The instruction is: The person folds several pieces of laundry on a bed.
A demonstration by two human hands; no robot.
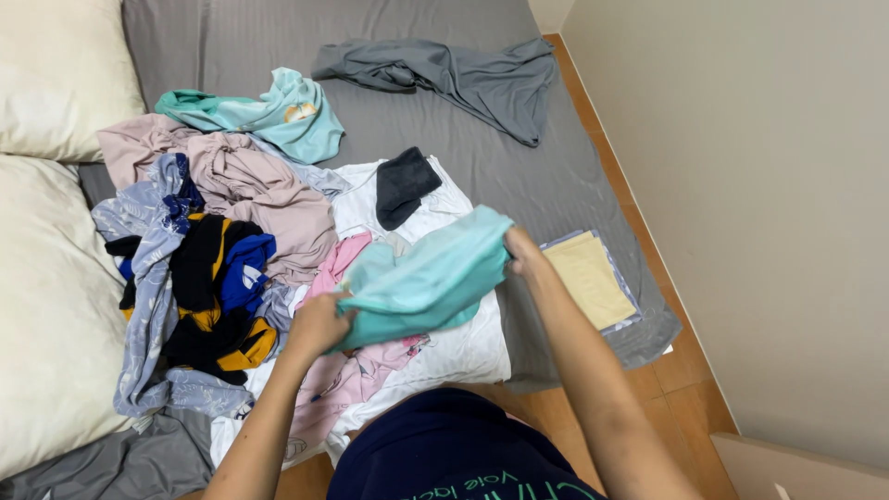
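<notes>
Both of my hands hold a mint-green garment (428,278) above the bed's near edge. My left hand (317,324) grips its lower left end and my right hand (520,252) pinches its upper right corner, so the cloth stretches slanted between them. Under it lie a white garment (463,350) and a pink one (344,378). A small dark grey cloth (404,185) rests on the white garment just behind.
A heap of mixed clothes (208,250) covers the left half of the grey bed sheet (546,176). A turquoise top (278,113) and a grey garment (472,76) lie further back. Folded yellow cloth (589,278) sits at the right edge. Cream pillows (46,278) lie left; a wall (741,185) rises right.
</notes>
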